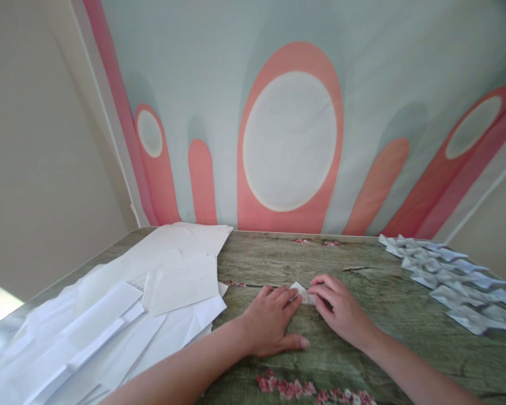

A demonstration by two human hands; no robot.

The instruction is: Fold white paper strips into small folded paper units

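A small folded white paper piece (302, 292) lies on the wood-patterned table (362, 349) between my two hands. My left hand (272, 323) rests on the table with its fingertips pressing the paper's left side and its thumb stretched out along the surface. My right hand (339, 309) has its fingers curled and pinched on the paper's right edge. Most of the paper is hidden under the fingers.
A loose heap of white paper sheets (122, 315) covers the table's left side. Several small folded paper pieces (455, 275) lie spread at the right. A pink-and-grey patterned cloth (290, 135) hangs behind the table's far edge. Pink flower print (303, 388) marks the near edge.
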